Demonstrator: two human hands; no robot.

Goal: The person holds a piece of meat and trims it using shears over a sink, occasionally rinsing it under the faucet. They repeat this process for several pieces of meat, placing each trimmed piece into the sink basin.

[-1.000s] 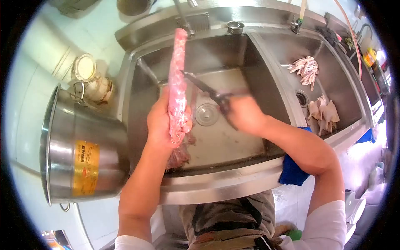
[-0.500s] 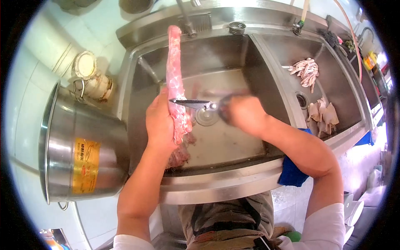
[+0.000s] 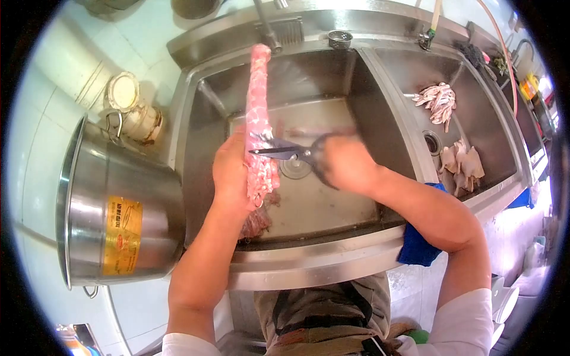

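Observation:
My left hand (image 3: 230, 169) is wrapped round the lower part of a long, pink, segmented piece of raw meat (image 3: 257, 98), which stands nearly upright over the large sink basin. In my right hand (image 3: 350, 163) are black-handled scissors (image 3: 303, 153), its fingers closed round the handles. The scissor blades lie across the meat just beside my left hand, slightly apart. Below my left hand, darker raw meat (image 3: 256, 224) lies in the large basin (image 3: 332, 207), partly hidden by the wrist. More pinkish meat behind the scissors is blurred.
A big steel pot (image 3: 157, 219) stands left of the sink. In the smaller right basin (image 3: 392, 77) lie a pile of pale strips (image 3: 438, 102) and several pale flat pieces (image 3: 462, 166). A small strainer cup (image 3: 339, 39) sits on the back ledge. A blue cloth (image 3: 420, 243) hangs at the front edge.
The meat has shifted slightly right and down with my left hand. The scissors, blurred at the handles before, now cross the meat with two blades visible.

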